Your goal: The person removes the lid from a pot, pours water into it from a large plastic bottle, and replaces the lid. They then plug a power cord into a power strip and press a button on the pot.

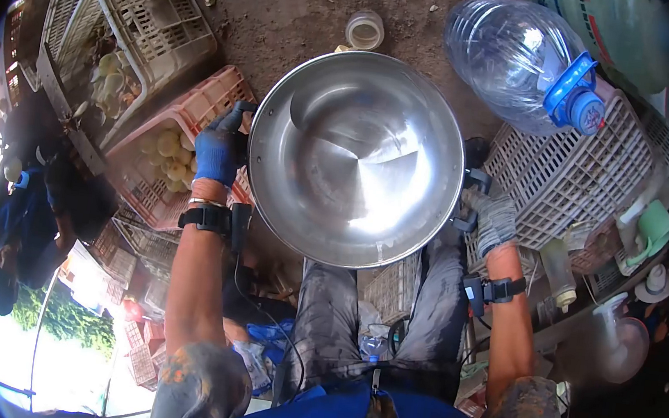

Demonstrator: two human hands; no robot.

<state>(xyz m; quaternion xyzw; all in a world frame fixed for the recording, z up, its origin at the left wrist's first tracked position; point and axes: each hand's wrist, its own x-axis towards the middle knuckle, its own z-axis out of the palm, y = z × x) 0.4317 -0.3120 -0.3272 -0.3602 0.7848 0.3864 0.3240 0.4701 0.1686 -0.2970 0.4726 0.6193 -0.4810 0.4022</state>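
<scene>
A wide, shiny stainless steel pan [334,209] is held out over my legs, its inside facing up with nothing in it. My left hand [221,151], in a blue glove, is closed at the pan's left side, beside a dark handle-like part. At the right side my right hand [492,216], in a grey glove, grips near the rim, with black parts between it and the pan. The rim partly hides the fingers of both hands. Just beyond the far rim stands a small open jar [365,29] on the dirt floor.
Left, plastic crates [157,24] hold pale round items, with a pinkish crate [225,85] closest to my left hand. Right, a large clear water bottle [509,55] lies by an upturned crate [577,179]. Another person [30,199] is at the far left.
</scene>
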